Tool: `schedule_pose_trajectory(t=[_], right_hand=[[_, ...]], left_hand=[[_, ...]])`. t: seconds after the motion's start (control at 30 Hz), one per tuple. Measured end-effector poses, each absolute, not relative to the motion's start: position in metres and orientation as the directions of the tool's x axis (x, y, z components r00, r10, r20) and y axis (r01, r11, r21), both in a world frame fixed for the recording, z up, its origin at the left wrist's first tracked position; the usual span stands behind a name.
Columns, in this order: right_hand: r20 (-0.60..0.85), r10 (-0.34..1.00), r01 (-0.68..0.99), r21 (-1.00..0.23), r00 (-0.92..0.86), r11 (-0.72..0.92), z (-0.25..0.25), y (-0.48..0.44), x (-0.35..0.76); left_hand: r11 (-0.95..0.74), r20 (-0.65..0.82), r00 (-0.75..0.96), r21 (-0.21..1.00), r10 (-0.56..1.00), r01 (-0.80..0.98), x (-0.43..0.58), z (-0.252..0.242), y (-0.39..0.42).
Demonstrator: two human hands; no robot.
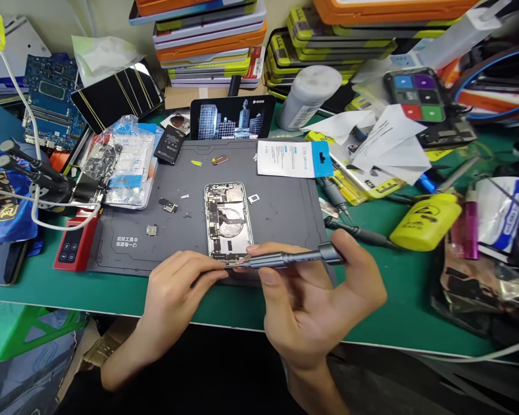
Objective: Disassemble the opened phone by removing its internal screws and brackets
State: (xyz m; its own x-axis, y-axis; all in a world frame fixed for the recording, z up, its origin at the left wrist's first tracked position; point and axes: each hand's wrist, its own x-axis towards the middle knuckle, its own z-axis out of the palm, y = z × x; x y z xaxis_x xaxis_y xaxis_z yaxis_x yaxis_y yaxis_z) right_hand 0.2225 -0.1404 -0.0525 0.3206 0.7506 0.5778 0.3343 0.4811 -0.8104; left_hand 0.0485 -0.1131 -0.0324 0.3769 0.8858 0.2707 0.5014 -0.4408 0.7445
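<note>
Gray mat (281, 213) | right grip (324, 314) holds screwdriver (277, 260), tip indistinct | left grip (173, 294) at phone (243, 230), hold unclear

Place: an electronics repair workshop, phone work in evidence. Green bench top (406, 308), crowded, which carries one printed grey work mat (281, 210). On the mat lie one phone (231, 225), its innards bare, and small loose parts (168, 205); near its far left corner, one black battery (168, 146). One screwdriver (281, 259), held at the phone's near end. One blue circuit board (52, 95), upper left. Stacked flat cases (211, 46), orange and grey among them, at the back.
</note>
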Motion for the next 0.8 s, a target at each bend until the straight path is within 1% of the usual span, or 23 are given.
schedule_pose_trajectory(t=[0.13, 0.27, 0.47, 0.8], right_hand=[[0.571, 0.778, 0.316, -0.812, 0.261, 0.490, -0.0532, -0.1392, 0.2237], [0.546, 0.802, 0.288, -0.830, 0.244, 0.478, -0.0521, -0.1403, 0.2223], [0.490, 0.833, 0.170, -0.872, 0.256, 0.460, -0.0525, -0.1415, 0.2213], [0.508, 0.836, 0.157, -0.861, 0.207, 0.484, -0.0529, -0.1395, 0.2214]], left_hand=[[-0.439, 0.266, 0.380, 0.747, 0.886, 0.500, 0.0478, -0.0325, -0.1133], [-0.435, 0.262, 0.379, 0.748, 0.888, 0.502, 0.0476, -0.0325, -0.1126], [-0.472, 0.302, 0.390, 0.740, 0.870, 0.479, 0.0472, -0.0340, -0.1124], [-0.464, 0.305, 0.377, 0.751, 0.874, 0.469, 0.0476, -0.0338, -0.1113]])
